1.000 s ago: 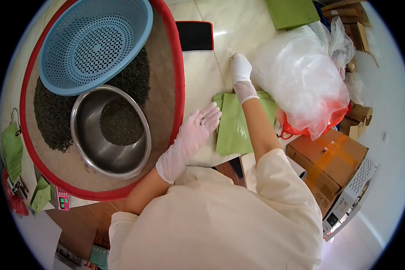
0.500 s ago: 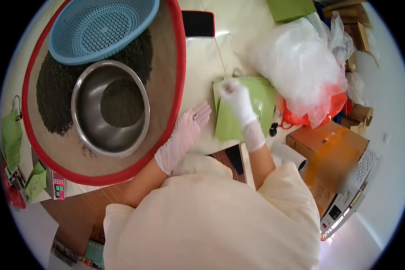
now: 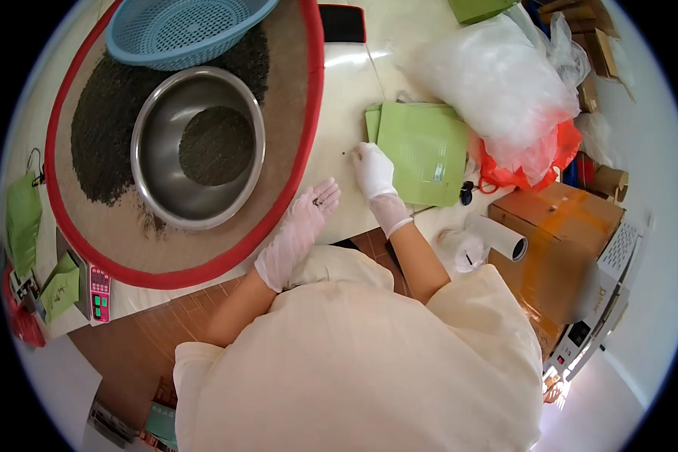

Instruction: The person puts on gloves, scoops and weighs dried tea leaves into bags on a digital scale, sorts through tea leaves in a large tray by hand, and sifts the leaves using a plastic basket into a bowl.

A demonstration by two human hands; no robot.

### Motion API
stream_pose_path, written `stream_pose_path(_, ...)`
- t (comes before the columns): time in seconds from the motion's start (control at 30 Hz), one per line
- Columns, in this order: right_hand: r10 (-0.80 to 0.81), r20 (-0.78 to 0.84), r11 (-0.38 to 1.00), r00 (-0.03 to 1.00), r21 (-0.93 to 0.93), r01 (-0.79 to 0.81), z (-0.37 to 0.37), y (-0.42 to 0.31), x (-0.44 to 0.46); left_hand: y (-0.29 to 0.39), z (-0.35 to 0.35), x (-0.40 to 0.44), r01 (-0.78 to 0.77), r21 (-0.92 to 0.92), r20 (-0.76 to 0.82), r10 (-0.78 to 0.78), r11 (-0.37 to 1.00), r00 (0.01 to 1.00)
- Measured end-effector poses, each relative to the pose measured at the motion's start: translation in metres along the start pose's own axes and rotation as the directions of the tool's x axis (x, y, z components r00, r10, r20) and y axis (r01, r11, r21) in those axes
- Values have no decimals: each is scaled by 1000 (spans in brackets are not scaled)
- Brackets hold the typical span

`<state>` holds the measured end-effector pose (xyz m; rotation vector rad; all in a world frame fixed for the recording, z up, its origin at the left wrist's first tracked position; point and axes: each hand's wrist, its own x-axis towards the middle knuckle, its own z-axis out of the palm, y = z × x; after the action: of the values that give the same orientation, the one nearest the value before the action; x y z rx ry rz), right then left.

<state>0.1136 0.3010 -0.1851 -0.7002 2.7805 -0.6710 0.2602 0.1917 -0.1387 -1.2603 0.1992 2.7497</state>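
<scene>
My left hand (image 3: 314, 215), in a thin whitish glove, lies palm up beside the red rim of a round tray (image 3: 294, 181). Its fingers are stretched out, and a few small dark bits (image 3: 319, 201) rest on the palm. To its right, my white-gloved right hand (image 3: 374, 173) is closed at the left edge of a stack of green flat bags (image 3: 422, 154). What its fingers hold, if anything, is hidden. On the tray stands a steel bowl (image 3: 154, 162) holding dark, fine, leaf-like material (image 3: 217, 145). More of this loose material (image 3: 98, 143) is spread around the bowl.
A blue perforated basket (image 3: 181, 34) sits at the tray's far side. Clear plastic bags (image 3: 482, 75) and a red bag (image 3: 561, 154) lie at right, above a taped cardboard box (image 3: 565, 218). A white roll (image 3: 497, 235) is nearby. A pink-keyed scale (image 3: 99, 294) stands at lower left.
My right hand has moved off the top of the green bags, toward me and slightly left, to their edge. My left hand stays palm up with the dark bits. The view has shifted slightly.
</scene>
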Motion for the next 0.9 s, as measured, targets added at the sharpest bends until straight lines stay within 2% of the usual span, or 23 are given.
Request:
stream_pose_path(0.03, -10, 86, 998, 996, -66, 16, 6, -2, 0, 1, -4, -5, -7, -4, -4, 7, 1000, 1000)
stream_pose_path(0.07, -17, 93, 998, 996, -64, 23, 14, -3, 1, 2, -8, -11, 1, -27, 21, -1, 1000, 1000)
stream_pose_path(0.13, -75, 26, 987, 997, -140, 78, 33, 0, 2, 4, -14, -24, 6, -55, 42, -3, 998, 999)
stream_pose_path(0.3, -59, 40, 983, 997, -173, 65, 45, 4, 5, 21, -22, -53, 33, -116, 236, -5, 993, 972)
stream_pose_path(0.37, -98, 53, 974, 994, -200, 107, 48, 6, 13, 28, -25, -64, 19, -93, 260, 5, 995, 966)
stream_pose_path(0.43, -65, 80, 964, 995, -252, 83, 42, -8, 10, 35, -30, -73, 11, -57, 285, 6, 998, 958)
stream_pose_path(0.5, 235, 68, 971, 970, -60, -231, 24, -37, -3, 44, -36, -82, -32, -7, 291, 33, 999, 956)
stream_pose_path(0.53, 352, 175, 895, 920, 225, -385, 13, -51, -16, 48, -35, -87, -23, 5, 295, 20, 1000, 955)
stream_pose_path(0.57, 368, 284, 624, 885, 630, -462, 14, -58, -34, 51, -34, -92, -101, 63, 280, 80, 993, 957)
stream_pose_path(0.6, 332, 381, 190, 863, 869, -456, 17, -66, -54, 51, -33, -96, -174, 124, 270, 135, 977, 953)
stream_pose_path(0.63, 224, 398, -63, 890, 917, -394, 21, -73, -79, 49, -33, -98, -152, 143, 278, 108, 978, 954)
stream_pose_path(0.67, 119, 370, -317, 921, 894, -318, 25, -84, -104, 45, -31, -98, -264, 202, 285, 202, 943, 937)
stream_pose_path(0.7, 169, 439, -508, 883, 806, -304, 28, -104, -124, 41, -30, -99, -371, 258, 304, 289, 892, 908)
stream_pose_path(0.73, 304, 453, -554, 838, 799, -231, 44, -116, -138, 36, -29, -101, -418, 323, 359, 298, 849, 884)
stream_pose_path(0.77, 300, 362, -624, 882, 774, -106, 57, -124, -148, 29, -24, -105, -394, 349, 380, 256, 850, 889)
stream_pose_path(0.83, 350, 375, -746, 858, 666, 13, 23, -166, -156, 12, -18, -119, -532, 489, 454, 319, 692, 832)
stream_pose_path(0.87, 391, 352, -748, 850, 660, 71, 23, -165, -164, 4, -28, -120, -617, 543, 553, 310, 569, 773)
stream_pose_path(0.9, 268, 349, -871, 898, 487, 70, 25, -162, -171, 1, -32, -124, -598, 569, 570, 254, 564, 782)
